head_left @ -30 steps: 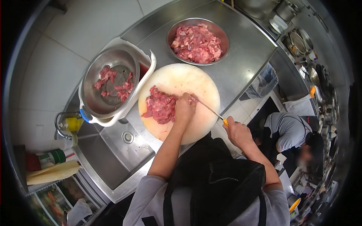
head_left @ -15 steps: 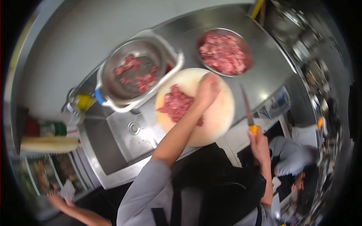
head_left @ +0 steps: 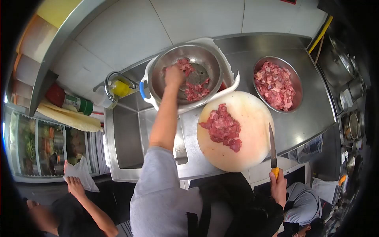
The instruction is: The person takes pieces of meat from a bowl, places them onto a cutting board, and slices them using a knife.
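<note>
My left hand (head_left: pixel 175 76) reaches into a large steel bowl (head_left: pixel 215 67), its fingers curled at raw meat (head_left: pixel 185 66) on the far side. A second pile of raw meat (head_left: pixel 196 91) lies lower in that bowl. My right hand (head_left: pixel 278 185) grips a knife (head_left: pixel 273 148) by its yellow handle, blade pointing away from me beside the cutting board's right edge. On the round white cutting board (head_left: pixel 252 118) sits a heap of raw meat pieces (head_left: pixel 223 128), touched by neither hand. An oval steel bowl (head_left: pixel 297 79) to the right is full of cut meat (head_left: pixel 275 86).
The large bowl rests in a white plastic tub (head_left: pixel 233 83) by the sink (head_left: pixel 124 138). A faucet (head_left: pixel 114 75) and a yellow bottle (head_left: pixel 120 88) stand behind. One person with a white bag (head_left: pixel 81 173) is at left; another person (head_left: pixel 304 203) is at lower right.
My left hand has gone from the cutting board into the large steel bowl. The view has shifted, and my right hand still has the knife, now beside the board's edge.
</note>
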Demonstrator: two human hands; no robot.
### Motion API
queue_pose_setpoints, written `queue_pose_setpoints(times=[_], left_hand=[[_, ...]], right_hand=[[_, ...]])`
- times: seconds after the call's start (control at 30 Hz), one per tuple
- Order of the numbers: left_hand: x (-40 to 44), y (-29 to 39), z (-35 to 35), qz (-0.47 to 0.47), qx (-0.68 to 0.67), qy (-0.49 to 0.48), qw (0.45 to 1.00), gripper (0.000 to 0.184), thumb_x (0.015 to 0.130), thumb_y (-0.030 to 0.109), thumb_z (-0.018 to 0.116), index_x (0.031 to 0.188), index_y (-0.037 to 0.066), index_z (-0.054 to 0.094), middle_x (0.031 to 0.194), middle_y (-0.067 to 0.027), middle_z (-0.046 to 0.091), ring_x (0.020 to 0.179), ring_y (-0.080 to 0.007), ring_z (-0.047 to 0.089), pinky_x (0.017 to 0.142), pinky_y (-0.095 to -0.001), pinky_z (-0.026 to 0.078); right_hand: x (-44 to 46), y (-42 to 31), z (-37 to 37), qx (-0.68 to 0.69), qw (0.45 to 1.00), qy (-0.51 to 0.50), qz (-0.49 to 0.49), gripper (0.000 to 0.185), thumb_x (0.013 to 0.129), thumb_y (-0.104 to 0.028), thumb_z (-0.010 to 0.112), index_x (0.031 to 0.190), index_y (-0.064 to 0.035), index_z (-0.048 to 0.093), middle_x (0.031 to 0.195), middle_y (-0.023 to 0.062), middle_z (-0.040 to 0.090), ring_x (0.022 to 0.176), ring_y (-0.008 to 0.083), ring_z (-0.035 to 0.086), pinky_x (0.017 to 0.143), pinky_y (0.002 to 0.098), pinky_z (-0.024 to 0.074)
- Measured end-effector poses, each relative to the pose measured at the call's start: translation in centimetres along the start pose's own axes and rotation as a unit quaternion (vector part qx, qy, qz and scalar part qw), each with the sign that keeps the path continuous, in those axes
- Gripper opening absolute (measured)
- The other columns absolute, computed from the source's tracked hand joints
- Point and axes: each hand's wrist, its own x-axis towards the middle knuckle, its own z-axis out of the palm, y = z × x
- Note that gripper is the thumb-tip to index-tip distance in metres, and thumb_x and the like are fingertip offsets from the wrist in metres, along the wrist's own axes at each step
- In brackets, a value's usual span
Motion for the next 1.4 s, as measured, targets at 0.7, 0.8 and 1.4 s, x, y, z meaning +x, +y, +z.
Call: queue_pose_setpoints(times=[0.7,0.8,1.4], left_hand=[[3.8,-2.5,9.3,0.164,0.014,-0.023,0.986,0.032,0.092,0.026,0.08,0.105,-0.003,0.075,0.099,-0.0241,0.077,0.088,-0.0404,0.074,0.085,-0.0459,0.06],[3.3,-0.6,6.9,0.148,0.0,-0.139,0.979,0.029,0.095,0.023,0.079,0.11,-0.001,0.074,0.104,-0.0196,0.076,0.092,-0.0331,0.075,0.088,-0.0426,0.063],[-10.7,15.3,-4.5,-0.013,-0.701,-0.439,0.562,0.031,0.116,0.018,0.048,0.135,0.0,0.063,0.095,-0.0066,0.067,0.082,-0.0172,0.069,0.077,-0.0361,0.066]], right_hand=[[4.5,-3.7,2.1,-0.047,0.995,-0.016,-0.087,0.033,0.109,-0.031,0.068,0.125,-0.003,0.061,0.088,0.0313,0.071,0.089,0.0564,0.07,0.074,0.0591,0.0543],[3.9,-3.5,2.0,-0.04,0.995,-0.011,-0.086,0.033,0.109,-0.032,0.069,0.126,-0.0042,0.062,0.089,0.0313,0.072,0.09,0.0567,0.07,0.075,0.0605,0.0542],[0.9,1.8,1.8,0.012,0.999,0.025,-0.034,0.039,0.108,-0.038,0.069,0.131,-0.0076,0.062,0.093,0.0299,0.074,0.091,0.0556,0.07,0.076,0.0599,0.0537]])
